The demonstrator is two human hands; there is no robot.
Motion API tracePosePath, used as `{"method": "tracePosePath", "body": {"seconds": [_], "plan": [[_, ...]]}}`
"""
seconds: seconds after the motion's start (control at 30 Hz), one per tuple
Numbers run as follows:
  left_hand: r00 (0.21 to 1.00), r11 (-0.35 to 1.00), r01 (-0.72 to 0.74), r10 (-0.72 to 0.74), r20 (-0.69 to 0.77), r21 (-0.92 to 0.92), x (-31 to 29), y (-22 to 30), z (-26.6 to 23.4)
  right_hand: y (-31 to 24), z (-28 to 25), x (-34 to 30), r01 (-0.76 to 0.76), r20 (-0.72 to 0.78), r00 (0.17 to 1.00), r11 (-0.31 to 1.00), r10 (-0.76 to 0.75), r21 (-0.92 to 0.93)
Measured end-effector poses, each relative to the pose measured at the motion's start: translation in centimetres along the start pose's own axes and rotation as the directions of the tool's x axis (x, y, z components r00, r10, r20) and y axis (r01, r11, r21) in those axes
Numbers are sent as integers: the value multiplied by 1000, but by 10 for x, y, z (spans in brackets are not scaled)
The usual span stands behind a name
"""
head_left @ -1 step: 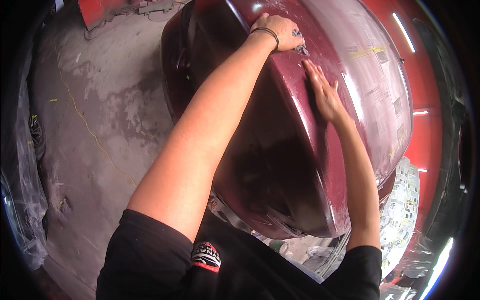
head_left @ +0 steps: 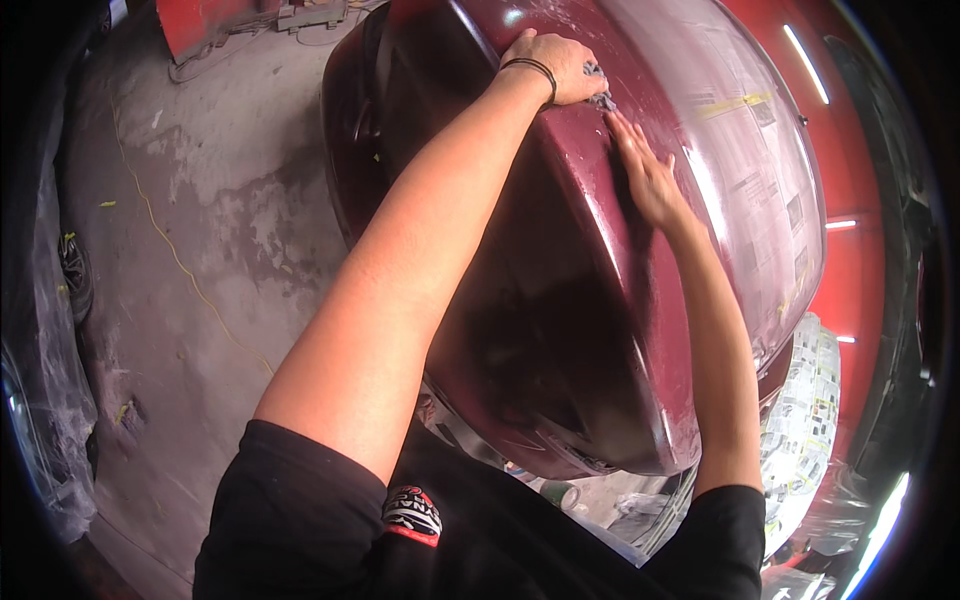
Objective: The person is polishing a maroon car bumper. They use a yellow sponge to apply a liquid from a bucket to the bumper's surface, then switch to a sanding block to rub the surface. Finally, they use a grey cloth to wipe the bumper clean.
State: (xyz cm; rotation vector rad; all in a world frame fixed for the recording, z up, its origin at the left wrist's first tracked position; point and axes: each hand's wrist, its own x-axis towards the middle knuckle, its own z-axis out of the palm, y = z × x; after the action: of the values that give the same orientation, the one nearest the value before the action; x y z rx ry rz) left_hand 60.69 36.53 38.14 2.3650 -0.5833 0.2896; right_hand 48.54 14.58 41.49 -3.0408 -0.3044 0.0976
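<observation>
A dark red car body (head_left: 540, 290) with a glossy surface curves in front of me. My left hand (head_left: 560, 68), a dark band round its wrist, is closed round a crumpled grey cloth (head_left: 602, 88) and presses it to the upper part of the panel. Only the cloth's edge shows past my fingers. Just below and to the right, my right hand (head_left: 648, 178) lies flat on the red paint with its fingers stretched out, its fingertips close to the cloth. Faint pale marks dot the paint around both hands.
Hazy plastic sheeting (head_left: 760, 190) with yellow tape covers the car's right part. Further right are a red wall (head_left: 850, 270) and a paper-covered shape (head_left: 800, 430). A thin yellow cord (head_left: 190, 275) runs over the grey floor (head_left: 230, 190). Sheeted objects (head_left: 60, 430) stand at the far left.
My right hand has slid slightly up the panel, bringing its fingertips closer to the cloth. My left hand stays in nearly the same place.
</observation>
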Motion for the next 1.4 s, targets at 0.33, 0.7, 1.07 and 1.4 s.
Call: {"method": "tracePosePath", "body": {"seconds": [0.33, 0.7, 1.07, 1.4], "plan": [[999, 999, 28, -29, 19, 36, -3, -11, -9, -76, 2, -94, 115, 80, 989, 986, -125, 121], [999, 997, -36, 38, -22, 66, 1, -18, -15, 1, 17, -1, 66, -71, 995, 998, -66, 3], [997, 998, -34, 38, -64, 50, -6, -4, -10, 161, 10, -242, -387, -152, 910, 922, 386, 23], [998, 999, -50, 49, -42, -21, -7, -22, -14, 116, -2, -14, -165, -170, 971, 986, 169, 36]]}}
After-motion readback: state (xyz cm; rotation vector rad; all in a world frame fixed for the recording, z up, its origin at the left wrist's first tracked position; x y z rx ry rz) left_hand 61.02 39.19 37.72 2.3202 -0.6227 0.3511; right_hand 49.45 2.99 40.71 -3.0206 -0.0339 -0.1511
